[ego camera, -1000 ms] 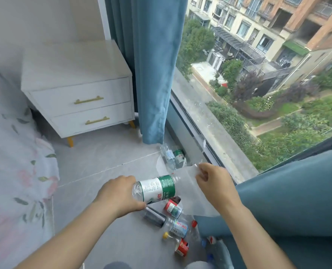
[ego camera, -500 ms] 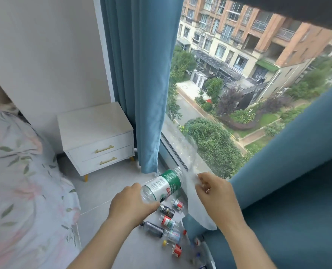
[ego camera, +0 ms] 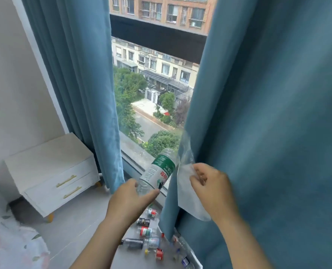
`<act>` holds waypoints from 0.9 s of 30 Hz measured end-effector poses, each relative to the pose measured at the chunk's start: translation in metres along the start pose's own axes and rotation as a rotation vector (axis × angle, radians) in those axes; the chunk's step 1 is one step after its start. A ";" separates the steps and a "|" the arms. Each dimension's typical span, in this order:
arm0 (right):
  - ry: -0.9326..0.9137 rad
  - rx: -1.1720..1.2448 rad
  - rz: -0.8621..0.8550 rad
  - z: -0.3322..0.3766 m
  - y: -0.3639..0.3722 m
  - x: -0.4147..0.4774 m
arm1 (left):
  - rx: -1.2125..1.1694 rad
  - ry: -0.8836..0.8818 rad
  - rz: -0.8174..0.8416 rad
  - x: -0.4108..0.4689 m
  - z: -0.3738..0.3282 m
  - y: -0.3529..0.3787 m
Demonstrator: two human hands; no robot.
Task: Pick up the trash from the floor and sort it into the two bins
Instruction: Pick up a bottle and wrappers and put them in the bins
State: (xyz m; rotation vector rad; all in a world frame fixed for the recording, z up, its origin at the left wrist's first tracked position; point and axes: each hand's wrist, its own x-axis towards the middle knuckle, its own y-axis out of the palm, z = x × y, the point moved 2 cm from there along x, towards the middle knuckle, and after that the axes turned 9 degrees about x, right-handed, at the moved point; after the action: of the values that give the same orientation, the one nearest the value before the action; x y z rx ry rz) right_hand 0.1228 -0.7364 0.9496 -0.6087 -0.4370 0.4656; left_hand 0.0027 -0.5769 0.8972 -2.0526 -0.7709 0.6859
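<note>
My left hand (ego camera: 131,201) grips the bottom end of a clear plastic bottle (ego camera: 158,172) with a green and white label, tilted up toward the window. My right hand (ego camera: 209,188) pinches the rim of a clear plastic bag (ego camera: 188,199) that hangs in front of the right curtain. The bottle's neck points at the bag's upper edge. On the grey floor below lie several small bottles and cans (ego camera: 147,237). No bin is in view.
Blue curtains hang at left (ego camera: 79,84) and right (ego camera: 277,113) of a floor-level window (ego camera: 151,105). A white two-drawer nightstand (ego camera: 52,171) stands at the left wall. A floral bedspread (ego camera: 9,243) fills the lower left corner.
The view has tilted upward, so the floor litter now sits low in the frame. Both hands rose with the bottle and bag, and the bottle tilted more steeply toward the bag.
</note>
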 end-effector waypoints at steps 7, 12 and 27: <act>0.131 -0.068 -0.173 -0.028 -0.094 -0.074 | -0.016 0.190 0.115 -0.052 -0.069 0.048; 0.266 -0.133 -0.349 -0.050 -0.154 -0.125 | 0.030 0.341 0.253 -0.082 -0.121 0.090; 0.810 -0.288 -0.904 -0.052 -0.192 -0.248 | 0.202 0.935 0.586 -0.123 -0.232 0.159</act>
State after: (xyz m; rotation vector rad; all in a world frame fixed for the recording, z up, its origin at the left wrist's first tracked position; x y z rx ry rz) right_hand 0.0038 -1.0304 0.9700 -0.7466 0.0340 -0.7107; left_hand 0.1255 -0.8576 0.9080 -2.0854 0.4261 0.0308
